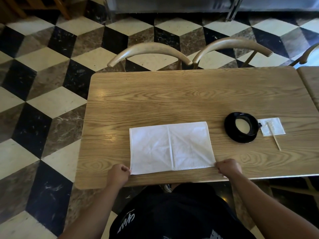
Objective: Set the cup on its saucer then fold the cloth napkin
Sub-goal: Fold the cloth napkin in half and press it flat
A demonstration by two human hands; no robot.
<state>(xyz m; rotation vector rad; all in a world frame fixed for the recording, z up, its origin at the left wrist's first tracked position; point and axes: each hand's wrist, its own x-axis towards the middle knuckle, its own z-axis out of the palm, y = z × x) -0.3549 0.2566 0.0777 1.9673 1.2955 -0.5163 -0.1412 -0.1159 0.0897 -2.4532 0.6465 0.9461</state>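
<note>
A white cloth napkin (170, 148) lies flat on the wooden table (172, 100), a rectangle with crease lines across it. My left hand (119, 174) pinches its near left corner and my right hand (227, 168) pinches its near right corner, both with fingers curled, close to the table's front edge. To the right, a black cup (242, 124) with a pale inside stands on a black saucer (241, 138).
A small white paper packet (272, 126) and a thin wooden stick (276, 141) lie just right of the saucer. Two wooden chairs (150, 52) stand at the table's far side. A second table (310, 83) adjoins on the right. Checkered floor lies to the left.
</note>
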